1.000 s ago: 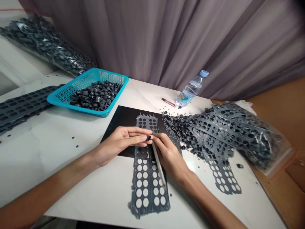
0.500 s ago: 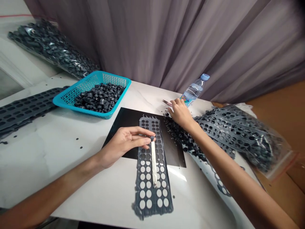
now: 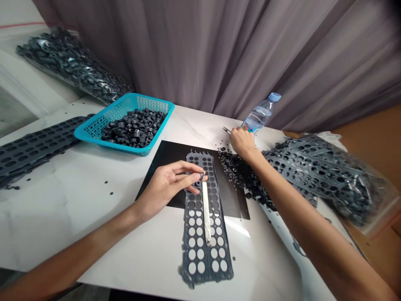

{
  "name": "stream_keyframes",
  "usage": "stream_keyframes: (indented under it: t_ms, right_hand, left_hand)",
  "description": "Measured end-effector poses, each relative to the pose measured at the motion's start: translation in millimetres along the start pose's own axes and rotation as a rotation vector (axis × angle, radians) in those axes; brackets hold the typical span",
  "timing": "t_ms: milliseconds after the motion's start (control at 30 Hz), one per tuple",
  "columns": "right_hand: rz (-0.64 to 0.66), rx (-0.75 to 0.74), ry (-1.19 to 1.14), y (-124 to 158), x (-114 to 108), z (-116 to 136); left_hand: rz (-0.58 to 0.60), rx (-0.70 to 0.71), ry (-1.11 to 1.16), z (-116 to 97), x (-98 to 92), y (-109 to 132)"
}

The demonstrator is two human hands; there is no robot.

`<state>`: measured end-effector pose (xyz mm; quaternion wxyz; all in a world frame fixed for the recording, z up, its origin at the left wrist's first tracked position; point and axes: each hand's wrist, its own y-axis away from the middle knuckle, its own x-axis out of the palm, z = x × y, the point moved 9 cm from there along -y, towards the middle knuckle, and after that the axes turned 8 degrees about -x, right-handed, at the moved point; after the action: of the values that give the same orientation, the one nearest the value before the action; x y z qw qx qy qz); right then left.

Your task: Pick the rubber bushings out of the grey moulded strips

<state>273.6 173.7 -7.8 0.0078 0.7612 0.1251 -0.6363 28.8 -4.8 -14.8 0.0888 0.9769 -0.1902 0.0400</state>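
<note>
Between the thumb and fingers of my left hand (image 3: 166, 182) is a small dark rubber sleeve (image 3: 201, 176). It is held above a dark perforated rubber sheet (image 3: 208, 267) with rows of round holes. Along the middle of that sheet lies a white stick (image 3: 206, 213), its upper end just below the sleeve. My right hand (image 3: 242, 142) is closed around a small two-pronged metal tool (image 3: 226, 131) beside the water bottle (image 3: 258, 117). Only the pointed tips of the tool show; its handles are hidden by the fingers.
A turquoise basket (image 3: 125, 148) of dark sleeves stands at the back left, with a clear bag (image 3: 72, 62) of more behind it. More perforated sheets (image 3: 34, 144) lie left. Small black bits (image 3: 238, 171) and a bag of perforated sheets (image 3: 326, 175) lie right. A black mat (image 3: 156, 184) is under the work sheet.
My right hand has closed around the two-pronged tool, where before its fingers reached over it. My left hand still holds the sleeve, now tilted a little. The view has shifted slightly.
</note>
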Motion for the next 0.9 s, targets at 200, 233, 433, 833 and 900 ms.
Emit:
stream_keyframes:
  t_ms: [200, 233, 433, 833, 900]
  right_hand:
    - [-0.279, -0.079, -0.564, 70.4, -61.0, 19.6]
    - [-0.274, -0.100, -0.719, 89.4, -64.3, 27.8]
    - [-0.163, 0.025, -1.115, 171.2, -49.5, 52.9]
    - [-0.127, -0.012, -1.449, 195.6, -59.7, 89.9]
    - [-0.163, -0.017, -1.410, 200.4, -61.1, 90.3]
  left_hand:
    - [-0.102, 0.048, -0.061, -2.6, -2.4, 3.7]
    - [-0.120, 0.058, -0.071, -3.3, -2.4, 4.8]
    - [-0.175, 0.151, -0.078, -11.7, -0.7, 12.4]
    - [-0.268, 0.284, -0.200, -24.0, -5.5, 21.4]
    - [-0.274, 0.256, -0.185, -22.2, -5.6, 20.2]
